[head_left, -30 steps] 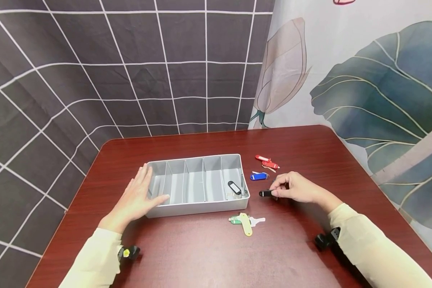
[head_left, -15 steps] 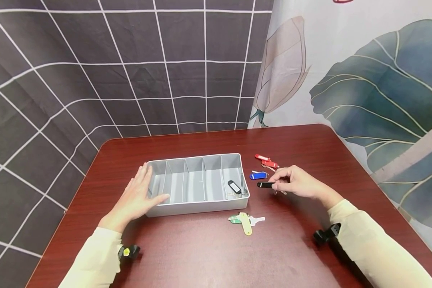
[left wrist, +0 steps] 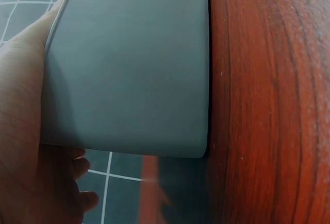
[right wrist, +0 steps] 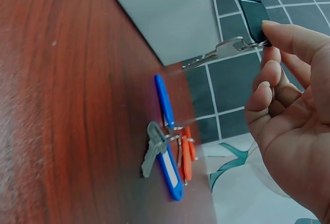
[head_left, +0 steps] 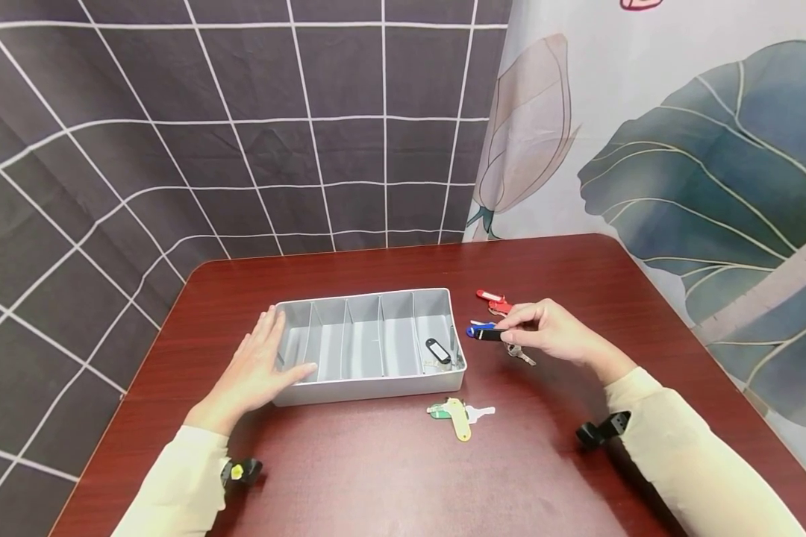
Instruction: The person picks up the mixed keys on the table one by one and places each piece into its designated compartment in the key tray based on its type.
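My right hand [head_left: 547,332] pinches a black key tag [head_left: 489,335] between thumb and fingertips. A silver key [head_left: 522,355] hangs from its ring; the right wrist view shows this key [right wrist: 221,50] in the air, beside the grey divided tray [right wrist: 165,13]. My left hand [head_left: 255,369] rests on the tray's left end with fingers extended along the side and the thumb across the front rim [head_left: 369,384]. Another black-rimmed key tag [head_left: 437,350] lies in the rightmost compartment. Just behind the held tag is a blue key tag [head_left: 478,328], partly covered in the head view.
Red key tags [head_left: 490,296] lie farther back, right of the tray. In front of its right corner are a yellow key tag [head_left: 460,420], a green key tag [head_left: 439,412] and a pale key [head_left: 480,412]. Dark red table [head_left: 389,477]; checked curtain [head_left: 349,149] behind.
My right hand has lifted the black key tag and carried it slightly left and back, over the blue tag's place in the head view. The key now dangles in sight. My left hand stays put.
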Action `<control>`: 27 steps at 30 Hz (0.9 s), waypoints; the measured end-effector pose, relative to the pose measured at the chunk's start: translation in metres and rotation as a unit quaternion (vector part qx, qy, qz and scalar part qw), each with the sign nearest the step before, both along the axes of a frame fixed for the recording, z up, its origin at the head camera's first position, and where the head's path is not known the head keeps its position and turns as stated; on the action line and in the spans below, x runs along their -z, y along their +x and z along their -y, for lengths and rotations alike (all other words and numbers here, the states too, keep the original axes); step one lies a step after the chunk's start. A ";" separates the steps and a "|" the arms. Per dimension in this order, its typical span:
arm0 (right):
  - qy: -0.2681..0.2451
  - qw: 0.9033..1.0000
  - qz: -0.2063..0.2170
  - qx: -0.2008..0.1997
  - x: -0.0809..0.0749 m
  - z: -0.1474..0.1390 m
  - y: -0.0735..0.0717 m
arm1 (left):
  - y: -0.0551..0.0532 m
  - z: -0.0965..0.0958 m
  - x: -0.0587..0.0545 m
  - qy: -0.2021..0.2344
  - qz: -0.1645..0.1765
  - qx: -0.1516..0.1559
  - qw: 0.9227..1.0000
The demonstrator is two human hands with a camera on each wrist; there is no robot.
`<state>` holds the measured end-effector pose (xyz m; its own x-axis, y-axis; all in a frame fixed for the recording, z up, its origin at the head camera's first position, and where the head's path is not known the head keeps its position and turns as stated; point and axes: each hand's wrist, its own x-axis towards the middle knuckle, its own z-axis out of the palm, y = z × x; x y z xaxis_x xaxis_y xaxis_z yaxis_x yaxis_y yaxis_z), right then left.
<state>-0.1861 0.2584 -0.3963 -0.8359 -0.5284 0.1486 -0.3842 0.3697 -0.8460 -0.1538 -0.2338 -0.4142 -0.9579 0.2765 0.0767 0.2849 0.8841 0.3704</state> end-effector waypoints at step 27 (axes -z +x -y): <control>0.004 0.999 0.027 0.021 -0.044 0.043 -0.022 | 0.001 -0.001 0.000 0.002 -0.001 0.000 1.000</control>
<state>-0.2082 0.2152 -0.3522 -0.8644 -0.4931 0.0984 -0.3213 0.3911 -0.8625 -0.1528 -0.2333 -0.4143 -0.9580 0.2753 0.0806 0.2851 0.8826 0.3738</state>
